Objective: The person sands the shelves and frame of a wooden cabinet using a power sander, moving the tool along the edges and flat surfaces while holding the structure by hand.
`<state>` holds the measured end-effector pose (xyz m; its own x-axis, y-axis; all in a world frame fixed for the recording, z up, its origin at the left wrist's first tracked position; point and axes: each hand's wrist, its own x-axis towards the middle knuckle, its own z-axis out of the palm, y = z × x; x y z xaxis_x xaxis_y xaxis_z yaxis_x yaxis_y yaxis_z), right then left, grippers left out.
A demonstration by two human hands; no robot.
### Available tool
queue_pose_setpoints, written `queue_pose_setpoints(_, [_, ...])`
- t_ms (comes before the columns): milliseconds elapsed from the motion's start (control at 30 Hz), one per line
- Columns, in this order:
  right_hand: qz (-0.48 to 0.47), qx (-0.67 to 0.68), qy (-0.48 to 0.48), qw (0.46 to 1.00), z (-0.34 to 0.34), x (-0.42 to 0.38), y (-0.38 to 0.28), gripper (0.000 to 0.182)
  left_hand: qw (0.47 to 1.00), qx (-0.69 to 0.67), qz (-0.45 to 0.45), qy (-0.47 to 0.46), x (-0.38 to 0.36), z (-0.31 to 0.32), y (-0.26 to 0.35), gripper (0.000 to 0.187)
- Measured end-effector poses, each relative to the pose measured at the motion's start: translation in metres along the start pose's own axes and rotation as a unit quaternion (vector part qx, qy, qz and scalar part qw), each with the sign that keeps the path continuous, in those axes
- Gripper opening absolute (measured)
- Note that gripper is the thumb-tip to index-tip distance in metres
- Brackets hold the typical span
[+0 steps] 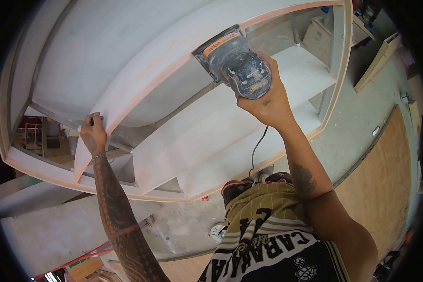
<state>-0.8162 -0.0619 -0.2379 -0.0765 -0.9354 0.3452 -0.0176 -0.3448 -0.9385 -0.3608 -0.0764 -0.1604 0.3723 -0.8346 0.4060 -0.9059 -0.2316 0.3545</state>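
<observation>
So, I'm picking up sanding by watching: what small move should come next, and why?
Probably ease the sander along the curved rail toward the left hand, stopping short of it: the right hand holds the sander across that rail, and pinkish patches show between sander and left hand.

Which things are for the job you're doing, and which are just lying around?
For the job:
- sander, in the right hand
- big white frame, with the left hand at its edge
- black cord, probably the sander's

Probably just lying around:
- brown wooden sheet
- long wooden piece, top right
</observation>
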Motion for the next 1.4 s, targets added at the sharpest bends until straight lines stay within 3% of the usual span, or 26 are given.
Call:
queue_pose_setpoints(233, [0.028,-0.013,-0.078,0.997,0.021,-0.011,-0.012,0.087,1.000,0.003,-0.013,-0.003,0.003,0.002,-0.003,0.039])
queue_pose_setpoints(400, [0.014,-0.012,-0.069,0.997,0.009,-0.007,-0.004,0.088,1.000,-0.011,-0.002,0.001,-0.001,0.001,-0.003,0.040])
queue_pose_setpoints(633, [-0.089,-0.055,0.054,0.993,-0.046,0.027,0.014,0.085,1.000,-0.024,-0.013,-0.012,-0.001,0.002,-0.002,0.040])
queue_pose_setpoints(700, [0.103,0.009,0.072,0.992,-0.063,0.036,-0.008,0.071,1.000,-0.020,-0.009,-0.006,0.000,0.002,-0.002,0.039])
queue_pose_setpoints(733, [0.106,0.010,0.088,0.990,-0.069,0.042,-0.006,0.060,1.000,-0.020,-0.010,-0.005,0.000,0.002,-0.002,0.039])
queue_pose_setpoints(833, [0.157,0.051,0.076,0.983,-0.084,0.049,-0.006,0.057,1.000,-0.026,-0.001,-0.007,0.001,0.004,-0.003,0.038])
queue_pose_setpoints(967, [0.101,0.049,0.108,0.988,-0.055,0.033,-0.006,0.061,1.000,-0.017,-0.001,0.000,0.000,0.004,0.001,0.037])
queue_pose_setpoints(1033, [0.132,0.040,0.082,0.987,-0.040,0.025,-0.006,0.072,1.000,-0.015,-0.002,0.002,-0.001,0.002,0.004,0.037])
queue_pose_setpoints(1100, [-0.035,-0.011,0.076,0.996,-0.020,0.015,0.017,0.084,1.000,-0.006,-0.009,0.000,-0.001,0.002,0.004,0.037])
queue_pose_setpoints(1133, [-0.011,0.009,0.055,0.998,-0.012,0.010,0.012,0.091,1.000,-0.006,-0.008,0.000,-0.001,0.002,0.003,0.037])
queue_pose_setpoints(1400, [0.019,0.012,-0.046,0.999,0.022,-0.008,-0.005,0.090,1.000,0.009,0.007,0.002,-0.003,-0.001,0.005,0.039])
